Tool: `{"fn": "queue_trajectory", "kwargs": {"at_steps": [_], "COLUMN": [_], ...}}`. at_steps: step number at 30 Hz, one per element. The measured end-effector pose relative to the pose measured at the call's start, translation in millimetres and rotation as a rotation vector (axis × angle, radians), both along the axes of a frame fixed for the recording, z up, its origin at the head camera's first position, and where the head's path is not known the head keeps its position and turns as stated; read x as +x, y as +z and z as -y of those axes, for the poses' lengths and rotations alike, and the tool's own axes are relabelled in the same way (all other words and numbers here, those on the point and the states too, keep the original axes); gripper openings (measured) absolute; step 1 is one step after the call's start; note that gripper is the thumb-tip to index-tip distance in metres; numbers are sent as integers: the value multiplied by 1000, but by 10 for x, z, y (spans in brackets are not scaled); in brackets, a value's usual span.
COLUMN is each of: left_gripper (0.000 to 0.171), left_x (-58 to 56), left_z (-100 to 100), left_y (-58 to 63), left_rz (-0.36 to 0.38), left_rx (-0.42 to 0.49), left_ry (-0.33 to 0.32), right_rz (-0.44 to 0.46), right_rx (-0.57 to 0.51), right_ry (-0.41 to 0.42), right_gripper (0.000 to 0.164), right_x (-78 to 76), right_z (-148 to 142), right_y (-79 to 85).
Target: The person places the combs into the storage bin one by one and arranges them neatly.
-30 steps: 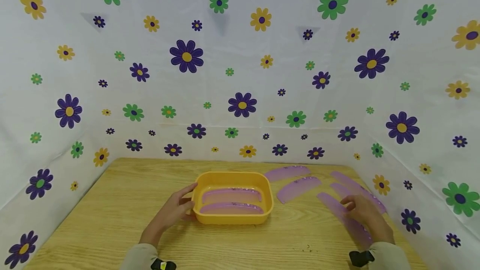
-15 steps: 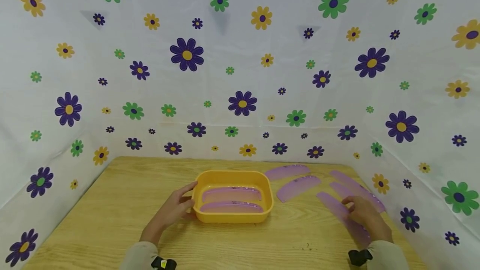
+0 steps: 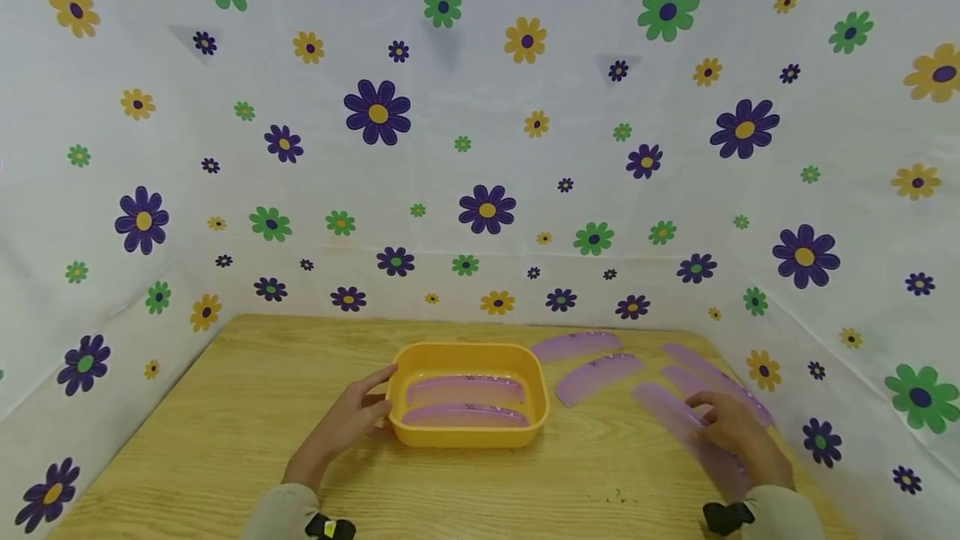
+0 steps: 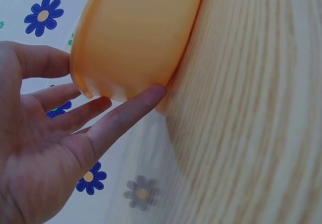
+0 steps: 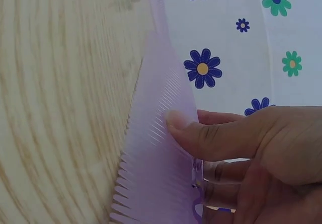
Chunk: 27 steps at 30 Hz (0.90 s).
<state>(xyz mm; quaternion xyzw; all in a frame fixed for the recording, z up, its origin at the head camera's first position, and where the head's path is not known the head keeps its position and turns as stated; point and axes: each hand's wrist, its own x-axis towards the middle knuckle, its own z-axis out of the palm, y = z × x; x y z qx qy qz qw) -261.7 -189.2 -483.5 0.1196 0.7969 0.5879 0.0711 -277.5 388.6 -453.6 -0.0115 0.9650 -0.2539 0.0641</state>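
Right hand [image 3: 738, 433] pinches purple comb [image 3: 664, 409] | long axis far-left to near-right | left hand [image 3: 347, 423], spread, touches tub [image 3: 468, 438]

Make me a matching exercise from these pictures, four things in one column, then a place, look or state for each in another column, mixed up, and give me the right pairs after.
Column one:
1. Left hand
2. Right hand
3. Tub
4. Backdrop

Column two:
A. White with printed flowers
B. Pinching a purple comb
C. Yellow, with two combs inside
D. Touching the tub from outside, at its left end

Right pairs: 1-D, 2-B, 3-C, 4-A
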Motion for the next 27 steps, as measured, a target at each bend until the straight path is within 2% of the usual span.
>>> {"fn": "queue_trajectory", "kwargs": {"at_steps": [3,6,12,20,27], "left_gripper": [65,65,64,65,64], "left_x": [10,16,14,18,38], "left_z": [-2,-3,-2,-12,-15], "left_y": [6,10,9,11,34], "left_rz": [3,7,-1,7,24], "left_rx": [0,4,4,5,12], "left_ry": [1,0,-2,9,25], "right_rz": [5,-42,-90,-108,-80], "right_rx": [-33,-40,-58,-59,-78], "right_ry": [5,54,78,101,114], "right_gripper": [36,36,39,36,35], "right_x": [-1,1,-11,5,19], "right_z": [-14,-25,-22,-6,29], "right_y": [-1,1,22,81,139]}}
